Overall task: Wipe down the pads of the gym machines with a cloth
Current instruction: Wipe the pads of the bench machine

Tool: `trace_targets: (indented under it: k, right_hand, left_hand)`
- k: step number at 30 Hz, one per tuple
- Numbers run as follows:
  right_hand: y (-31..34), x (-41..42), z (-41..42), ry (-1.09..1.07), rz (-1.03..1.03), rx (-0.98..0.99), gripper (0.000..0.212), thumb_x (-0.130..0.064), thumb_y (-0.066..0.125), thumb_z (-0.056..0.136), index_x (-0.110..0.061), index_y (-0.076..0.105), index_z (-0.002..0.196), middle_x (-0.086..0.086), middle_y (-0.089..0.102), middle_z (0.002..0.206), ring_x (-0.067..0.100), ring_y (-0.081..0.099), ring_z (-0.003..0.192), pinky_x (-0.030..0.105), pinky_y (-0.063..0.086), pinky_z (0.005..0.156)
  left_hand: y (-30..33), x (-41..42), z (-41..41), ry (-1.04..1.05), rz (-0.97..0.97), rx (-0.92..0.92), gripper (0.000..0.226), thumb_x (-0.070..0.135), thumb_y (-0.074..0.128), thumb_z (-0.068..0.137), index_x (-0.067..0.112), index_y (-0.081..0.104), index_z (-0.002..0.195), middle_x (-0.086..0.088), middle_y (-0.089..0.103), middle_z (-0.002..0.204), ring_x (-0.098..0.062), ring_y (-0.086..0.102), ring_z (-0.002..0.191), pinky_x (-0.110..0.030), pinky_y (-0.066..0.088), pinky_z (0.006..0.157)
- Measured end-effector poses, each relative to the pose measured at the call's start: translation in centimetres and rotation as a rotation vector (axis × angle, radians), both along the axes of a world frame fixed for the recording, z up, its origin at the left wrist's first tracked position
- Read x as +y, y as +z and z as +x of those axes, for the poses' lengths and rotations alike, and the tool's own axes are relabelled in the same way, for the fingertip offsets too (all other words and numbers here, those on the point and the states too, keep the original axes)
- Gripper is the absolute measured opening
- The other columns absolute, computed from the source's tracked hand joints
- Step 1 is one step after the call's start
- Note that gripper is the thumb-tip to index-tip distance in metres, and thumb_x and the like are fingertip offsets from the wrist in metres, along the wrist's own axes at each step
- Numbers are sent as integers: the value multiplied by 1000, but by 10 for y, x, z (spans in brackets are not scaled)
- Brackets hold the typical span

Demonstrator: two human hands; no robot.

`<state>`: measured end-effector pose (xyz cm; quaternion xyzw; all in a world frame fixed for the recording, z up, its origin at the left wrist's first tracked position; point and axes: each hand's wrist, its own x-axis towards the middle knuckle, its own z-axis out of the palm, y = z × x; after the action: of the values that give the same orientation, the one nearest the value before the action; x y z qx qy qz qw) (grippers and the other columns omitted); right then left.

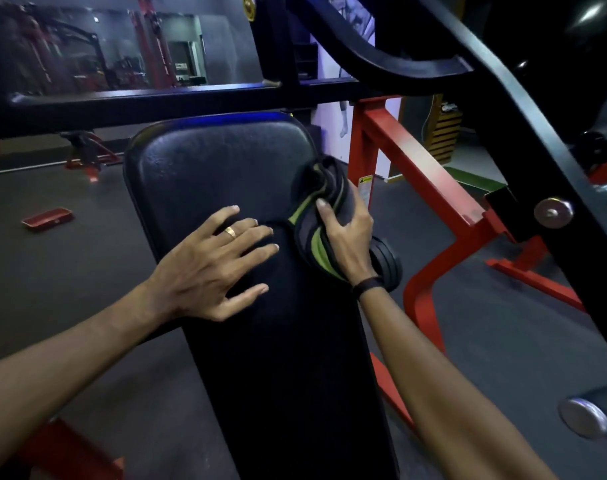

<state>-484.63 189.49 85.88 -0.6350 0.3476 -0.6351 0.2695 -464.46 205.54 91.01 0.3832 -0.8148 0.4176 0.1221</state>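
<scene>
A long black padded bench pad point(205, 168) runs up the middle of the view, tilted away from me. My left hand point(212, 261) rests flat on the pad's middle, fingers spread, a gold ring on one finger. My right hand point(347, 237) grips a bunched dark cloth with green stripes point(316, 199) against the pad's right edge, thumb on top of the folds. A dark band sits on my right wrist.
Black machine bars point(524, 109) cross overhead and slant down at the right, with round steel caps point(553, 213). A red frame point(420, 168) stands right of the pad. Black weight plates point(387, 261) sit under my right hand. A red object point(47, 218) lies on the grey floor at left.
</scene>
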Motion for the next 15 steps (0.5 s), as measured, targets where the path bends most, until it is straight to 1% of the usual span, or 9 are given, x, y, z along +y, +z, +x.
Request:
trace_targets:
  k: [2,6,9,11,13,15]
  right_hand:
    - [-3,1,2,-18,-3,8,62,-52,69,86,-24,56,139,-2,66,127,12,60,122,41,49,103]
    - [-70,26,-23,-23,-12,-1,60,-43,70,90,-9,57,138,4,63,129,17,58,126,42,46,107]
    - [-122,52,-43,-21,78,-25,60,-45,69,91,-5,58,134,7,64,126,22,59,124,45,48,104]
    - [-153,72,-56,-37,125,-18,59,-45,69,91,-5,58,132,6,64,123,22,60,122,44,49,101]
    - [-175,89,-67,-68,166,-17,57,-47,67,90,-4,60,127,5,65,117,21,62,115,44,51,96]
    - [-183,99,-70,-107,200,-24,54,-46,66,89,-3,61,122,5,65,110,21,64,109,46,51,92]
  left_hand:
    - [1,0,0,8,-6,15,52,46,62,92,6,68,124,-16,65,128,-35,64,113,-56,39,109]
    - [0,0,-1,5,-6,28,51,44,61,92,5,68,124,-15,66,124,-35,65,109,-55,40,107]
    - [0,0,-2,4,7,22,50,43,61,92,5,67,124,-15,66,123,-35,64,108,-54,41,105]
    - [0,0,-2,13,17,17,50,43,61,93,5,67,124,-14,66,121,-35,64,109,-53,41,104]
    - [-1,-1,-3,19,19,15,49,43,60,93,5,67,124,-14,67,120,-35,63,110,-53,41,104]
    - [-2,-1,-3,19,24,21,48,42,59,93,6,67,123,-13,67,119,-35,63,110,-52,41,104]
